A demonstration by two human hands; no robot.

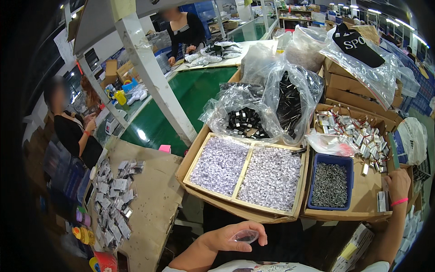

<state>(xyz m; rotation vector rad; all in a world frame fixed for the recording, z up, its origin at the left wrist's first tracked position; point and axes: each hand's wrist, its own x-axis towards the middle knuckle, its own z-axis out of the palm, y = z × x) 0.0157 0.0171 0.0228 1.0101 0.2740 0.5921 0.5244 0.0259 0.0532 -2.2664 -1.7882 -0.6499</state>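
Note:
My left hand (235,237) is closed round a small clear plastic bag (245,236), whose mouth gapes in a rounded shape between thumb and fingers. Over at the right edge of the cardboard tray, my right hand (398,183), with a pink band at the wrist, is curled, and its fingertips are mostly hidden. Just below it stands a small silver-white packet (382,201) against the tray's corner. Silver battery packs with red and black wires (362,136) lie heaped farther back in that tray. Beside them, a blue bin (331,206) holds many small metal screws.
A wooden two-part frame (237,183) in a carton holds many small clear-and-white packets. Behind it are plastic bags of black parts (247,122). Silver packets (113,190) cover part of the cardboard-topped table at left. Two people work beyond, near a green conveyor (195,95) and a white post (154,77).

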